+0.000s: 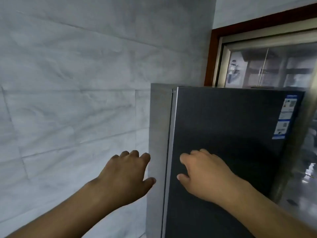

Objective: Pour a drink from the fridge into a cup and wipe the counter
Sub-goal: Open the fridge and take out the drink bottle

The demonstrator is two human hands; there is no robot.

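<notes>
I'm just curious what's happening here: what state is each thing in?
Dark grey metal fridge door: shut.
Left hand: empty, fingers loosely curled, at the fridge's pale grey side panel.
Right hand: empty, at the door front near its left edge.
Blue-and-white stickers: stuck flat at the door's top right.

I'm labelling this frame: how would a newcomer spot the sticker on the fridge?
Find the dark fridge door below the wood-framed window. Down its upper right edge runs a blue-and-white sticker strip, the only bright, printed patch on that plain door.
</notes>
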